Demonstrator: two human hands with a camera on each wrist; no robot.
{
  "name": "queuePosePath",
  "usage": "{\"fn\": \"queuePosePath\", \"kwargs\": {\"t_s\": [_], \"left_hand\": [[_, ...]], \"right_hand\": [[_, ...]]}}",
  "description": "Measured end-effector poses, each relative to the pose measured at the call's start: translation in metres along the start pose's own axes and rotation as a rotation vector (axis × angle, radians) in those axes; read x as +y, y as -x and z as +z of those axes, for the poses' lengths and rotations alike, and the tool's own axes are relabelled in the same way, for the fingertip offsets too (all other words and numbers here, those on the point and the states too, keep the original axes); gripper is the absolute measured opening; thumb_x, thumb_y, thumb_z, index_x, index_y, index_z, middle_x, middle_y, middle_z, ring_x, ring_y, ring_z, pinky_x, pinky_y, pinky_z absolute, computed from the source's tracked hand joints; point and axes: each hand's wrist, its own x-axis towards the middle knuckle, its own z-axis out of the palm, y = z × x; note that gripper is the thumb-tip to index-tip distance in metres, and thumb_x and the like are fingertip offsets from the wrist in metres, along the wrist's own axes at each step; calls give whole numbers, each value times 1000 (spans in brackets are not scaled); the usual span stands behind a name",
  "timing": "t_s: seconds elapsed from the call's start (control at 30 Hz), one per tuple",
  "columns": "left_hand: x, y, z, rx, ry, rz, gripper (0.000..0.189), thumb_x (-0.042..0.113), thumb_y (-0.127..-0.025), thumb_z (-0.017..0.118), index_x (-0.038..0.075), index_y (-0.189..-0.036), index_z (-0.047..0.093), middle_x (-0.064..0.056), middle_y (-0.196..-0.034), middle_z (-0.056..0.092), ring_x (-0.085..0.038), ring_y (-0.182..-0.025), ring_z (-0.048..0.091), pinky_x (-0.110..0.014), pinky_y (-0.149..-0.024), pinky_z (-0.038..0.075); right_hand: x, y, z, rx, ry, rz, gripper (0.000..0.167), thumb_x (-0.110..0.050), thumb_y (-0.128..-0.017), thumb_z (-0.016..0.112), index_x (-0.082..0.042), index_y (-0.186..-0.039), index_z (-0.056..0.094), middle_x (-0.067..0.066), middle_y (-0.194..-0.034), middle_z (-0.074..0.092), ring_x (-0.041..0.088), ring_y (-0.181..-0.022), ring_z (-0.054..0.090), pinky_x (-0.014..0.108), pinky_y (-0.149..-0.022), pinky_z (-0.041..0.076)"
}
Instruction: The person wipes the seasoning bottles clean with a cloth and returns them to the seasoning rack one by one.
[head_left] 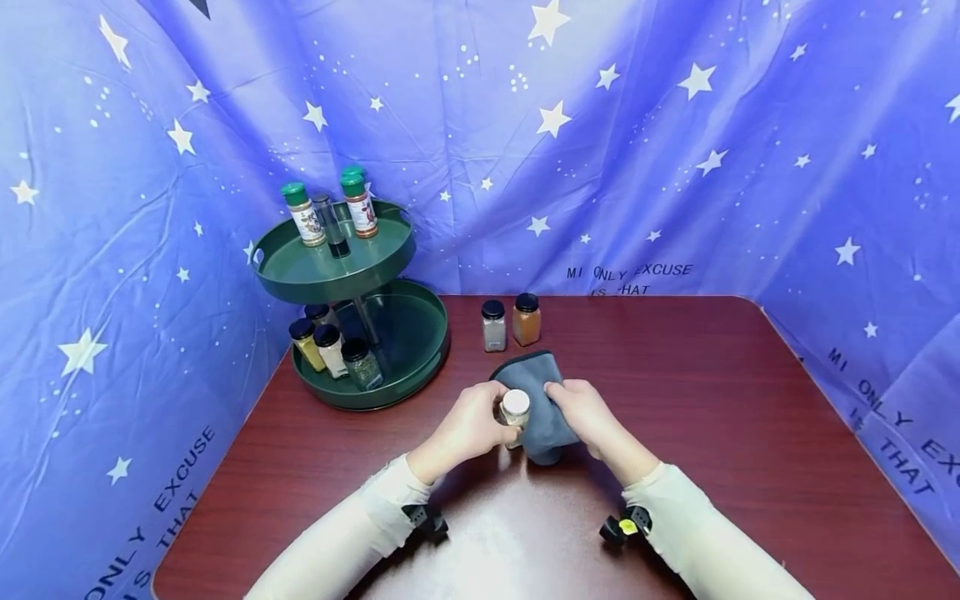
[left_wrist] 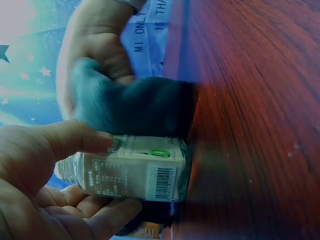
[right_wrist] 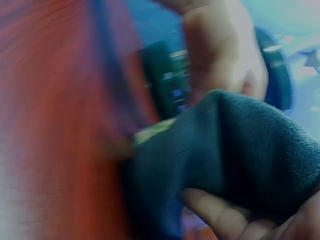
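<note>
My left hand (head_left: 474,421) grips a square glass spice jar (left_wrist: 135,172) with a white top, thumb on one side and fingers on the other. A printed label with a barcode faces the left wrist camera, and pale contents show through the glass. My right hand (head_left: 592,414) pinches a grey-blue cloth (head_left: 542,412) that hangs right beside the jar and hides part of it in the head view. Seen from the right wrist, the folded cloth (right_wrist: 260,145) covers most of the jar, and the picture is blurred.
Behind the cloth stand two black-lidded jars, one grey (head_left: 494,328) and one orange-brown (head_left: 527,322). A green two-tier round rack (head_left: 330,279) at the left bears green-capped bottles (head_left: 362,208) above and several black-lidded jars (head_left: 328,348) below. A starry curtain (head_left: 637,167) borders the reddish-brown table (head_left: 720,400).
</note>
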Motion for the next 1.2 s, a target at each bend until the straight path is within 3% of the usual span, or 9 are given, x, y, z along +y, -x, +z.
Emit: {"fn": "queuePosePath", "kwargs": {"t_s": [0.2, 0.43, 0.7, 0.93, 1.2], "left_hand": [[0, 0, -1, 0, -8, -5, 38, 17, -74, 90, 8, -103, 67, 2, -92, 67, -11, -81, 59, -25, -74, 51], [0, 0, -1, 7, 2, -4, 37, 14, -72, 90, 8, -102, 67, 1, -93, 69, -13, -84, 61, -26, -76, 52], [0, -1, -1, -7, 22, 8, 38, 11, -73, 88, 8, -105, 68, 1, -96, 70, -19, -88, 64, -28, -78, 51], [-8, -5, 0, -53, 25, 12, 43, 12, -74, 87, 8, -112, 67, 0, -101, 71, -14, -91, 63, -27, -83, 52], [-10, -8, -6, -97, 29, 45, 43, 9, -74, 85, 7, -114, 67, -1, -105, 70, -15, -95, 62, -29, -88, 52]], "right_hand": [[-4, 0, -1, -21, 0, -14, 35, -28, -104, 51, -11, -74, 57, -3, -66, 59, 13, -62, 57, 32, -61, 49], [-32, 11, -20, -10, -132, -38, 30, -30, -103, 53, -8, -88, 64, -6, -71, 65, 10, -65, 63, 30, -66, 54], [-37, 10, -36, -3, -272, -30, 27, -31, -105, 52, -15, -89, 67, -8, -71, 68, 8, -64, 66, 29, -66, 57], [-37, 9, -41, 43, -275, -47, 26, -28, -105, 51, -15, -90, 67, -9, -74, 67, 6, -67, 66, 27, -67, 57], [-39, 8, -42, 34, -272, -44, 26, -30, -105, 51, -15, -92, 67, -9, -76, 66, 6, -68, 65, 26, -70, 56]]}}
